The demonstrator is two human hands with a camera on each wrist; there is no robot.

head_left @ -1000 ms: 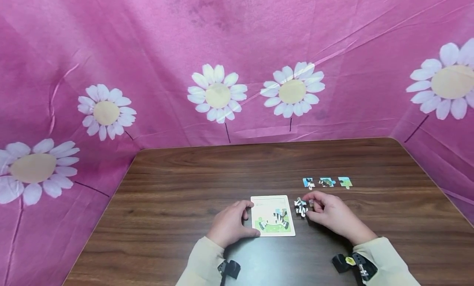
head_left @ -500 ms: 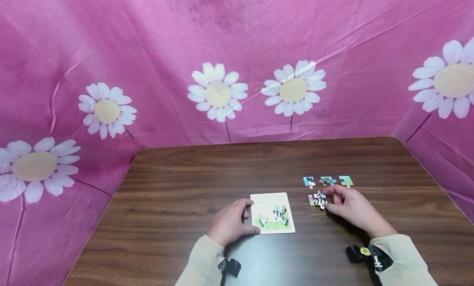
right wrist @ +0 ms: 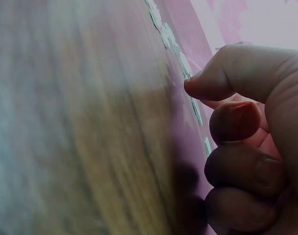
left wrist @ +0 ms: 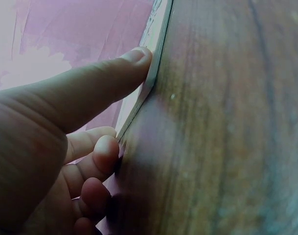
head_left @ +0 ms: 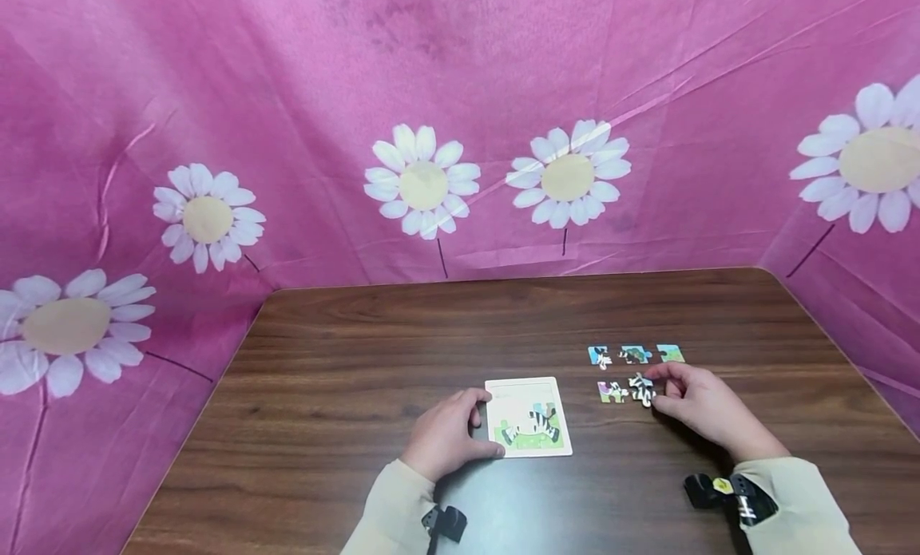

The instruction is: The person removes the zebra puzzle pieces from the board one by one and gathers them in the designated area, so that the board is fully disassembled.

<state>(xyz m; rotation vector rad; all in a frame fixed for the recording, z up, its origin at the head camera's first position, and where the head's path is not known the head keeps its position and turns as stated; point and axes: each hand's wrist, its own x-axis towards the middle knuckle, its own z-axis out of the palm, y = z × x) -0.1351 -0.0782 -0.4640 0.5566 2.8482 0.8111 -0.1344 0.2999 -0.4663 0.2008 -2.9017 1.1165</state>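
Observation:
A square puzzle board [head_left: 513,394] with a partly filled zebra picture lies on the table in the head view. My left hand [head_left: 447,437] holds its left side, thumb at the near corner and index finger at the far one. In the left wrist view, the thumb [left wrist: 104,81] rests on the board's edge [left wrist: 161,41]. To the right, my right hand [head_left: 700,407] pinches a black-and-white striped puzzle piece [head_left: 641,390] between thumb and index finger, at table level. Beside it lies another piece [head_left: 612,392] with purple and green on it.
Behind these, three loose pieces form a row: a blue one with stripes [head_left: 600,356], a blue-green one [head_left: 636,354] and a green one [head_left: 670,353]. The brown wooden table [head_left: 345,363] ends at a pink flowered cloth [head_left: 489,76].
My right hand has moved right with the striped piece, from beside the board to the right of the purple-green piece, which is now uncovered. The left hand stays on the board.

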